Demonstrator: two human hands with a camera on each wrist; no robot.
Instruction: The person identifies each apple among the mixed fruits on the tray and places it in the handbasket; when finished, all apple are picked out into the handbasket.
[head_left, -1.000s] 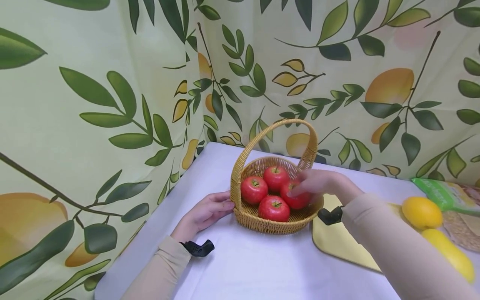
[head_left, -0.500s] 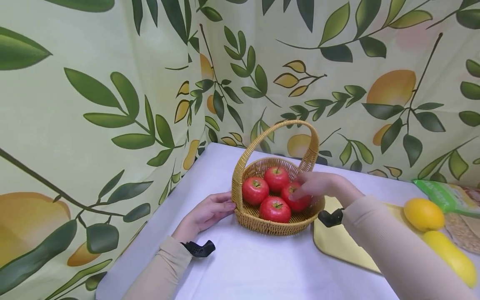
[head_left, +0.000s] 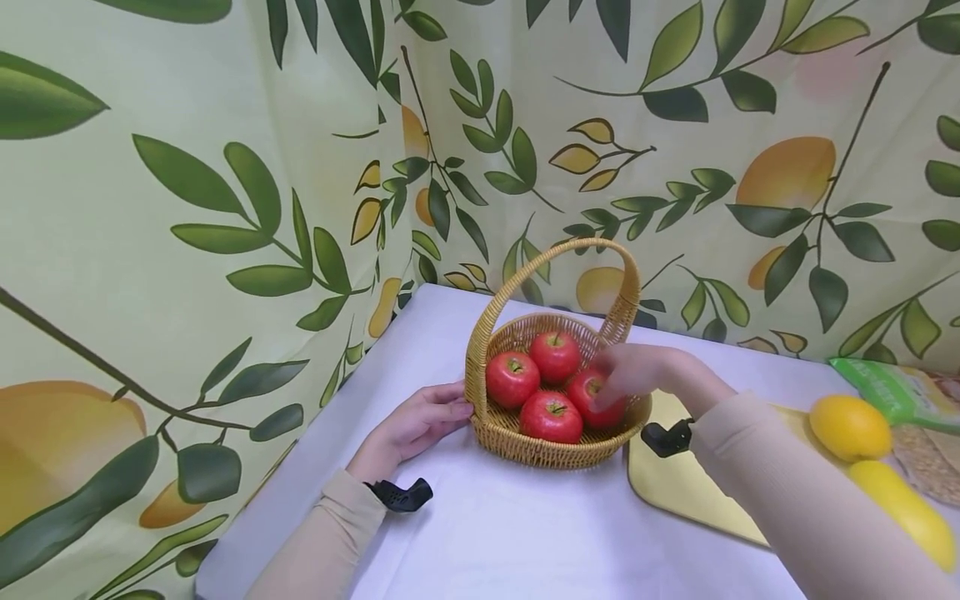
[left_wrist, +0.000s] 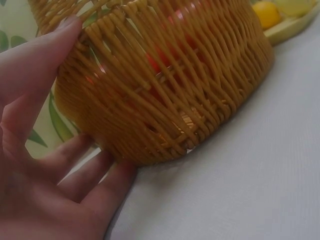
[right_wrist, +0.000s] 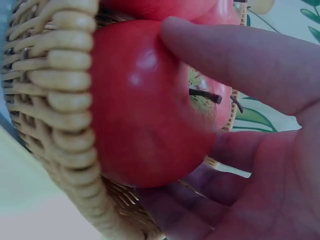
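Note:
Several red apples point(head_left: 551, 417) sit in a round wicker basket point(head_left: 525, 452) with a tall arched handle. My left hand point(head_left: 412, 423) touches the basket's left outer side; in the left wrist view its thumb point(left_wrist: 62, 37) lies near the rim and the fingertips reach the lower wall with fingers fairly straight. Over the basket's right side, my right hand point(head_left: 648, 371), slightly blurred, holds the rightmost apple point(right_wrist: 140, 110). In the right wrist view the thumb point(right_wrist: 220, 50) rests on that apple near its stem, and the other fingers curl round its far side, partly hidden.
A pale yellow board point(head_left: 675, 475) lies right of the basket, partly under my right arm. Beyond it are an orange-yellow fruit point(head_left: 850, 427), a long yellow fruit point(head_left: 907, 512) and a green package point(head_left: 885, 387). Leaf-printed cloth point(head_left: 480, 167) hangs behind the white table.
Hardly anything differs. The right hand shifts slightly over the rightmost apple, which stays in the basket. The left hand keeps its place at the basket's side.

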